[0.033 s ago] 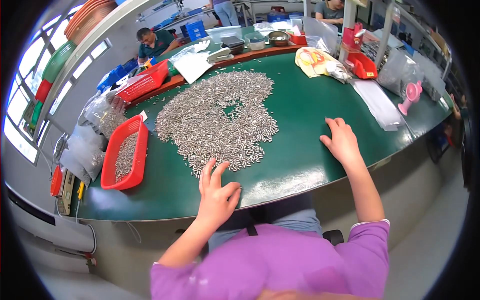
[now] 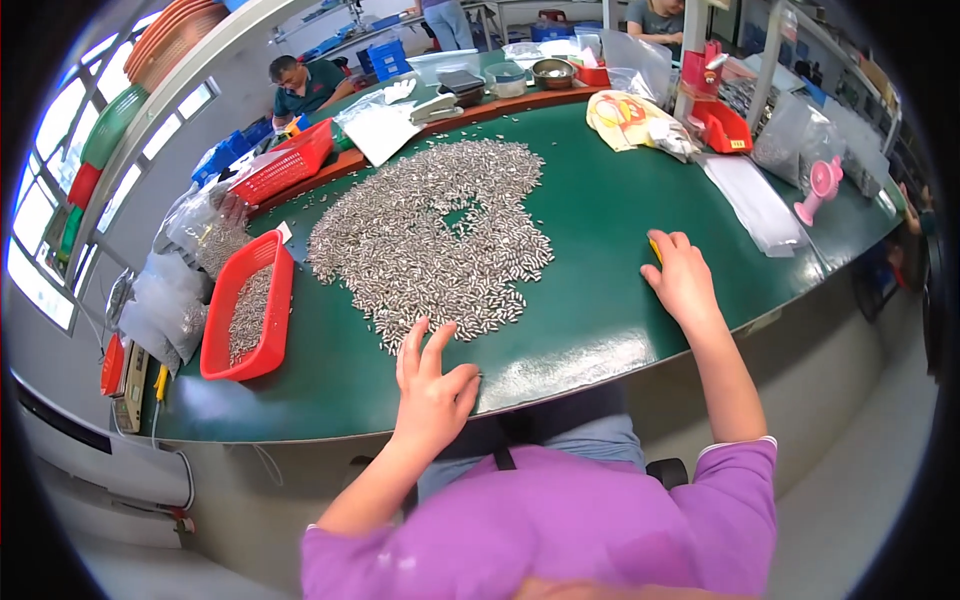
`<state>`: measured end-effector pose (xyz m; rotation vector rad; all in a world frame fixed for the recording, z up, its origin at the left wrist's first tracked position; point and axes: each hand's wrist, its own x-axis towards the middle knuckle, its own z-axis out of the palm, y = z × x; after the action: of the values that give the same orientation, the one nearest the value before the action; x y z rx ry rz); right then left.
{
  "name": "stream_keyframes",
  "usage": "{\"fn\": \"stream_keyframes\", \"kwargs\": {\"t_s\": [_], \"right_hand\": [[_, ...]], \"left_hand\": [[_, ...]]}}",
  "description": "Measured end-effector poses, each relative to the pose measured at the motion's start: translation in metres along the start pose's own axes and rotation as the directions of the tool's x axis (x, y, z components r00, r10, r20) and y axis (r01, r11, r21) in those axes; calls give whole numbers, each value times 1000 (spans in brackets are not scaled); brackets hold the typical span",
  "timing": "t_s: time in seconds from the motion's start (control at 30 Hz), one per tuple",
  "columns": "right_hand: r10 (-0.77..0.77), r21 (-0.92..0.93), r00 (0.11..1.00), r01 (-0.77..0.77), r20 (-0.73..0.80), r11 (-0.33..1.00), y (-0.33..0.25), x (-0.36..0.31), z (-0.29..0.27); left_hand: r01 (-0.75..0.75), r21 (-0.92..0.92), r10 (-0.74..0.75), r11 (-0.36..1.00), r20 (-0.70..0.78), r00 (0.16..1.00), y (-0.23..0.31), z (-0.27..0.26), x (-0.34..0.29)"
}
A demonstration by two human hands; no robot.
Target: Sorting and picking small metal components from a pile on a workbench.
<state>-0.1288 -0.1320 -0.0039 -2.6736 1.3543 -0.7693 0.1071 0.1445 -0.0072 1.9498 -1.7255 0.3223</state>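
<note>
A broad pile of small silvery cylindrical metal pieces (image 2: 400,235) is spread over the green tabletop (image 2: 590,220), with a small gap in its middle. At the pile's near edge lies my left hand (image 2: 432,378), fingers apart, its fingertips by the nearest pieces; I see nothing gripped in it. Well to the right of the pile, my right hand (image 2: 684,277) rests low over the table with its fingers curled. A small yellow thing (image 2: 655,246) shows at its fingertips; most of it is hidden, and its kind cannot be made out.
A red plastic basket (image 2: 283,325) with more metal pieces stands left of the pile. Plastic bags (image 2: 165,310) crowd the left edge. A yellow patterned cloth (image 2: 630,122), a red bin (image 2: 722,128), white sheets (image 2: 755,205) and a pink fan (image 2: 822,190) lie right. Another person (image 2: 310,90) sits across.
The view has shifted very slightly. Yellow now shows at my right fingertips where a dark spot showed before. Both hands and the pile keep their places.
</note>
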Motion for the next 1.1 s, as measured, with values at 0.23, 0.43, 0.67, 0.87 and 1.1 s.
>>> {"fn": "stream_keyframes", "kwargs": {"t_s": [0.23, 0.43, 0.67, 0.87, 1.1], "right_hand": [[9, 155, 992, 11, -125, 988, 11, -19, -3], [-79, 911, 914, -382, 397, 158, -28, -102, -50], [-294, 760, 728, -650, 619, -10, -73, -151, -30], [-364, 808, 817, -194, 447, 556, -102, -142, -19], [-430, 705, 840, 83, 330, 704, -129, -131, 1]], "left_hand": [[10, 129, -6, 992, -32, 999, 12, 4, -2], [47, 133, -45, 990, -21, 999, 14, 7, 6], [99, 33, -99, 995, 5, 995, 11, 12, 4], [175, -104, -169, 979, 68, 983, 12, 11, 1], [228, -129, -212, 965, 123, 969, 11, 7, 3]]}}
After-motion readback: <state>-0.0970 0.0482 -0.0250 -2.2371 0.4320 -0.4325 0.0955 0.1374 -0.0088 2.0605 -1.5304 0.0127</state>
